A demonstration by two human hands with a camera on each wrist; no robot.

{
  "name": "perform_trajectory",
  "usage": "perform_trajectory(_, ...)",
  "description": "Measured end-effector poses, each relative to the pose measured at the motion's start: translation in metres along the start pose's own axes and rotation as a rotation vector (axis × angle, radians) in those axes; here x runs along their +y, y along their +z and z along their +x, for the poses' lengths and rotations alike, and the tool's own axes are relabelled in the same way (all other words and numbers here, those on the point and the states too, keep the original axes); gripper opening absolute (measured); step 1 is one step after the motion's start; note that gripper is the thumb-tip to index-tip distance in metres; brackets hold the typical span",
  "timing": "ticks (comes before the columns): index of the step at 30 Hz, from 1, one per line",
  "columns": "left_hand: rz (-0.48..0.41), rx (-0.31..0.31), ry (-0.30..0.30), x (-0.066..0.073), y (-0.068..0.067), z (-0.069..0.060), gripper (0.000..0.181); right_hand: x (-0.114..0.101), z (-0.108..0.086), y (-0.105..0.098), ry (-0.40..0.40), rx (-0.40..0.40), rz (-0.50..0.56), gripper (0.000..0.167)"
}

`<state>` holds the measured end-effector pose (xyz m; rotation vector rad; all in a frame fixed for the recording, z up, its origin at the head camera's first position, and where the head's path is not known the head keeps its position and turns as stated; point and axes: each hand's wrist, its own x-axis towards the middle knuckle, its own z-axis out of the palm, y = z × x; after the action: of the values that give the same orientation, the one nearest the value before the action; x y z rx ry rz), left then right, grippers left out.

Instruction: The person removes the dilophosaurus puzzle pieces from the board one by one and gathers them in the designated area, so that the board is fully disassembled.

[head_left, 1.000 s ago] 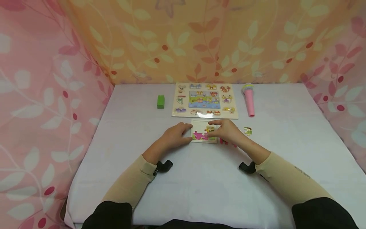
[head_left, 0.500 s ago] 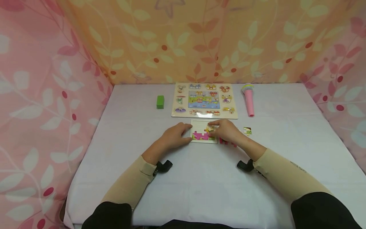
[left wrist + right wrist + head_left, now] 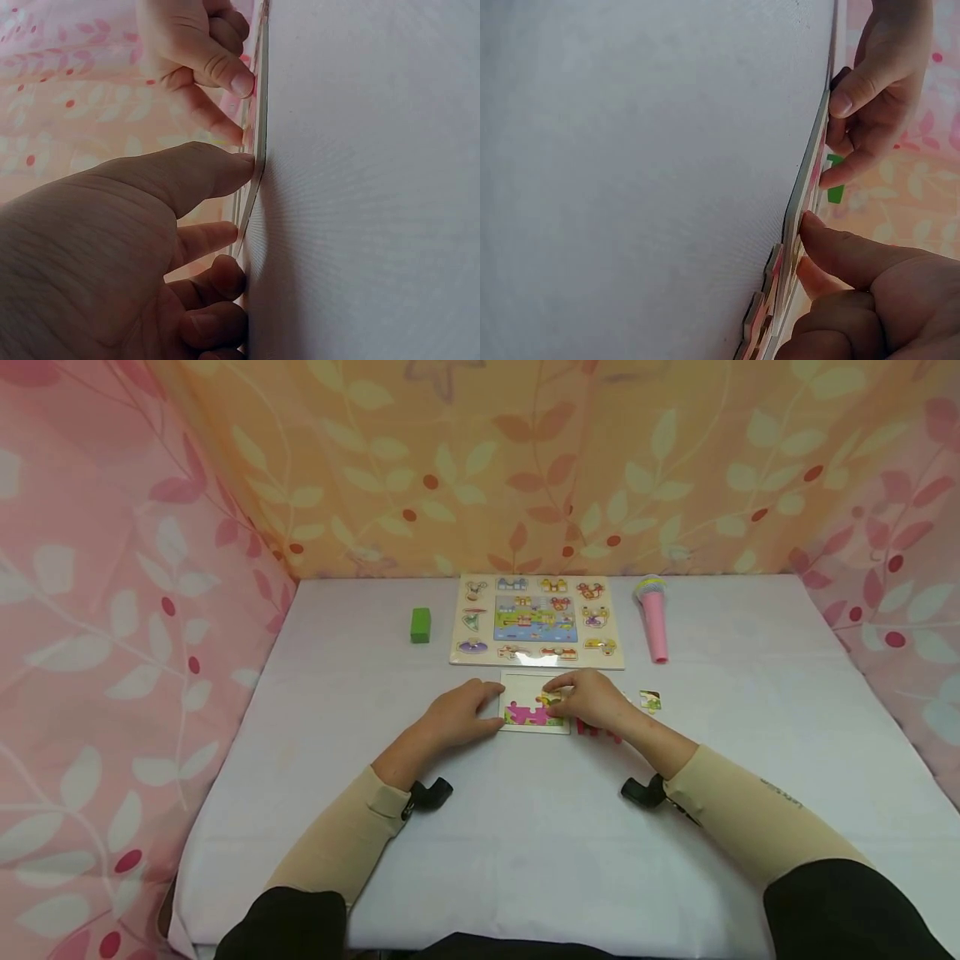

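Observation:
A small white puzzle tray (image 3: pixel 519 685) lies flat in front of me, with pink and green jigsaw pieces (image 3: pixel 525 716) along its lower part. My left hand (image 3: pixel 459 714) holds the tray's left rim, thumb near the lower corner and forefinger higher up; its other fingers curl in the left wrist view. Over the tray's right side, my right hand (image 3: pixel 592 700) pinches a puzzle piece (image 3: pixel 553 697) between thumb and forefinger, partly hidden by the fingers. Red-pink loose pieces (image 3: pixel 588 728) lie under that hand, against the tray's right side in the right wrist view.
A larger wooden picture puzzle board (image 3: pixel 465 656) lies just behind the tray. Left of it stands a green block (image 3: pixel 421 625); to its right lies a pink toy microphone (image 3: pixel 655 622). One loose piece (image 3: pixel 650 700) rests right of my right hand. Patterned curtains (image 3: pixel 480 468) enclose the white table.
My right forearm has shifted slightly left, and its fingers have edged a little lower and closer over the piece in the tray. My left hand keeps its place on the rim.

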<state>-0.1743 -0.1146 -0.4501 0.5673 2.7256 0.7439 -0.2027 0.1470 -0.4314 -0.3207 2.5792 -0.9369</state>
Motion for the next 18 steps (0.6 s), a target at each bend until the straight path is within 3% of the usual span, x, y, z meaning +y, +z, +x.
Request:
perform_trajectory(10,-0.007,-0.003,-0.006,-0.0007,0.0002,0.0001,0.062,-0.0026,0.0,0.0019,-0.028,0.018,0.056,0.03)
perform_trajectory(18,-0.001,-0.001,-0.004,-0.0034,0.0032,0.0018,0.063,0.0005,-0.0028,-0.0009,-0.044,0.042,-0.011,0.039)
